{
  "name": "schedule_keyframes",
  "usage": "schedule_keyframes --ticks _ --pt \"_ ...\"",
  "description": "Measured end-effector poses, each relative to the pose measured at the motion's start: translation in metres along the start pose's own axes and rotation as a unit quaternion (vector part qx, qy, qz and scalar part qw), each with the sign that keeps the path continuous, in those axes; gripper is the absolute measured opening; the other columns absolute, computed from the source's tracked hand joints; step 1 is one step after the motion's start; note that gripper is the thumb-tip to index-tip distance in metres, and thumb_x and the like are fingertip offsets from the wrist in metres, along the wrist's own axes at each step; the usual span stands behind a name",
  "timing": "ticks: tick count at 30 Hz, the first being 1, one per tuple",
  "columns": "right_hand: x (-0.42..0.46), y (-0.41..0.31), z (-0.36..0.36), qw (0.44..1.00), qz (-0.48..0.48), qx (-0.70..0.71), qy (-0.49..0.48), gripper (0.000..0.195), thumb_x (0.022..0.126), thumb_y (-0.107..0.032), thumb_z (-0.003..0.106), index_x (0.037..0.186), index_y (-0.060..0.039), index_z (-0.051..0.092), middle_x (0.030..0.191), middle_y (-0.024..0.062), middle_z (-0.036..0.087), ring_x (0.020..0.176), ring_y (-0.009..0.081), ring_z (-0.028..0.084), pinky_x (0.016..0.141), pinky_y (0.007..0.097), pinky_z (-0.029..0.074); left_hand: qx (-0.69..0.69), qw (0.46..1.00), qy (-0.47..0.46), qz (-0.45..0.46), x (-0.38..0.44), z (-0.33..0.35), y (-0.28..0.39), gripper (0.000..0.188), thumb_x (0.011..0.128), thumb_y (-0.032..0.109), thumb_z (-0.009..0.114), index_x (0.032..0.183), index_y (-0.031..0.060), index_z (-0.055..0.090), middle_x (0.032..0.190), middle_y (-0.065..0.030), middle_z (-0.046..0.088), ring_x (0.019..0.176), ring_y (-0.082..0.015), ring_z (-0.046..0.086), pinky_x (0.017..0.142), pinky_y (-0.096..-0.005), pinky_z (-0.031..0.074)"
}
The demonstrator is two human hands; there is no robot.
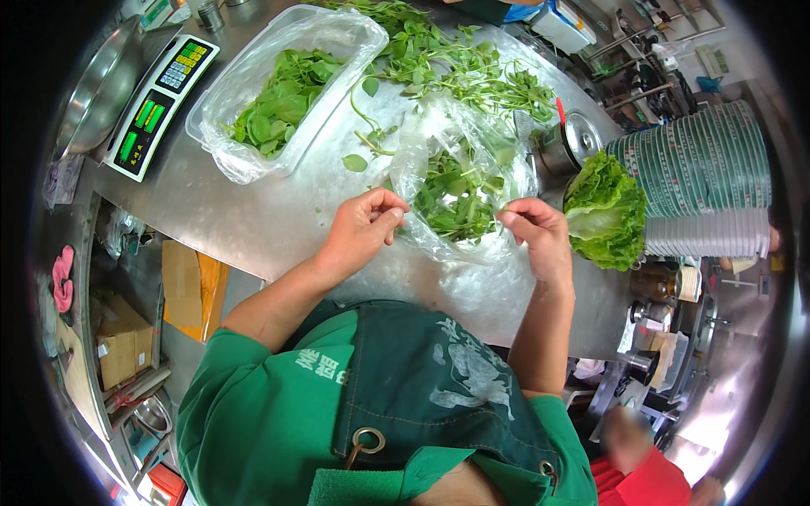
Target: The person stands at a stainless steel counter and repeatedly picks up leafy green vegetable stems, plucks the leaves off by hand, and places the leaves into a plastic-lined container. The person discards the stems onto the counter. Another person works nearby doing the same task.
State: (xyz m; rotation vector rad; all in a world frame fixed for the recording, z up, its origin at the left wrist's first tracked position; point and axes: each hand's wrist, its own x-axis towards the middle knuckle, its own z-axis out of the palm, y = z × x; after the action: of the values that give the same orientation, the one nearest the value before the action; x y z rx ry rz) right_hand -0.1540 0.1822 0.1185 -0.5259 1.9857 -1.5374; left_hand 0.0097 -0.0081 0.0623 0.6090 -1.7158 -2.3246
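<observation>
My left hand (370, 231) pinches the left edge of a clear plastic bag (443, 250), thumb and fingertips together. On the bag's right side, my right hand (535, 228) has its thumb and fingers closed at the bag's edge; a bit of green shows at the fingertips. Leafy green stems (452, 202) lie inside the bag. A loose pile of leafy stems (443, 63) spreads beyond it. To the upper left, a plastic tub (197, 114) lined with clear film holds picked green leaves (272, 114). A single leaf (354, 163) lies on the steel table (221, 196).
A digital scale (161, 107) and a steel bowl (104, 82) stand at the left. At the right are a lidded metal pot (581, 139), a head of lettuce (607, 215) and stacked green-rimmed plates (696, 158). A person in red (652, 481) is at the lower right.
</observation>
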Motion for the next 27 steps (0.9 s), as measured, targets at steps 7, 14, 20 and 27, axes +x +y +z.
schedule_keyframes --ticks 7,14,20,27 --pt "-0.015 -0.012 -0.004 0.963 -0.025 0.262 -0.058 0.008 0.078 -0.004 0.060 0.083 0.0020 0.060 0.072 0.0119 0.061 0.052 0.0109 0.049 0.047 0.0204 0.038 0.007 1.000 -0.004 0.009 -0.001 0.000 0.001 0.011 0.085 0.007 0.051 0.092 -0.0002 0.056 0.077 -0.0051 0.057 0.058 -0.0053 0.046 0.054 -0.0190 0.039" --pt "-0.024 -0.005 0.003 0.943 -0.029 0.302 -0.136 0.010 0.078 -0.006 0.061 0.085 0.0022 0.059 0.071 0.0128 0.059 0.052 0.0127 0.051 0.045 0.0210 0.039 0.050 0.991 -0.009 0.125 -0.004 0.005 -0.003 0.018 0.082 0.005 0.055 0.100 0.0008 0.058 0.085 -0.0014 0.057 0.066 -0.0052 0.049 0.058 -0.0187 0.041" --pt "-0.027 0.006 0.014 0.934 0.031 0.322 -0.149 0.012 0.080 -0.009 0.058 0.085 0.0028 0.058 0.069 0.0121 0.058 0.053 0.0147 0.051 0.044 0.0218 0.039 0.130 0.970 -0.022 0.206 -0.010 0.009 0.014 0.025 0.081 0.002 0.056 0.106 0.0039 0.058 0.099 -0.0027 0.055 0.072 -0.0064 0.051 0.060 -0.0193 0.042" --pt "-0.027 0.005 0.026 0.912 0.051 0.375 -0.160 0.014 0.081 -0.012 0.055 0.083 0.0025 0.057 0.067 0.0113 0.056 0.050 0.0162 0.048 0.043 0.0232 0.037 -0.055 0.987 -0.146 0.028 -0.006 0.009 0.011 0.028 0.088 0.010 0.046 0.113 0.0019 0.052 0.102 -0.0061 0.057 0.082 -0.0120 0.056 0.056 -0.0222 0.044"
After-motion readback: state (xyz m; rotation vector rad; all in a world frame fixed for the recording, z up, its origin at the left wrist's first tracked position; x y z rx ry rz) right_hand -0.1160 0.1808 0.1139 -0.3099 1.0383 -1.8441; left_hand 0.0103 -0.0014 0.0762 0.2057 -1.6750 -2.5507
